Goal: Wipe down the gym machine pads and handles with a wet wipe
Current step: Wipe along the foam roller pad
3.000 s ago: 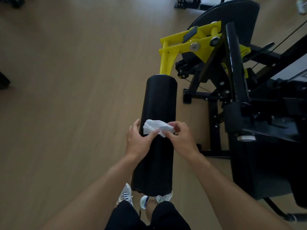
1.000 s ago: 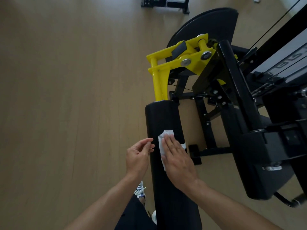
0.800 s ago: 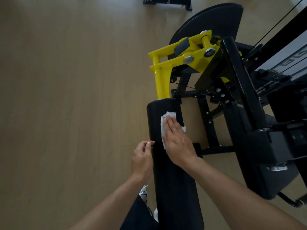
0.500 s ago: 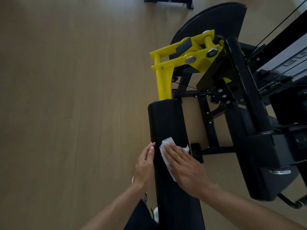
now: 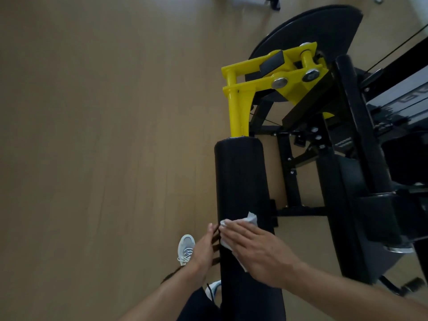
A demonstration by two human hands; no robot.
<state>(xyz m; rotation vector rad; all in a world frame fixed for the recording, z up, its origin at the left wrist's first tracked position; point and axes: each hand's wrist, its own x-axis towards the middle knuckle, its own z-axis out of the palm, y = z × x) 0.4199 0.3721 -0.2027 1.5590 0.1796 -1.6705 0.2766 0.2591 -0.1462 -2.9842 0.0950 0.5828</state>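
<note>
A long black roller pad (image 5: 240,179) runs from the yellow lever arm (image 5: 238,112) down toward me. My right hand (image 5: 261,253) lies flat on top of the pad, fingers straight, pressing a white wet wipe (image 5: 240,224) against it; part of the wipe shows beyond my fingertips. My left hand (image 5: 203,253) rests with straight fingers against the pad's left side, level with the right hand.
The black frame and cables of the gym machine (image 5: 361,158) fill the right side, with a round black disc (image 5: 308,31) behind the yellow arm. Wooden floor (image 5: 92,135) spreads to the left. My shoes (image 5: 186,247) stand below the pad.
My right hand slid the wipe up toward the yellow arm and back down the pad toward me. The left hand moved from hovering to resting on the pad's side.
</note>
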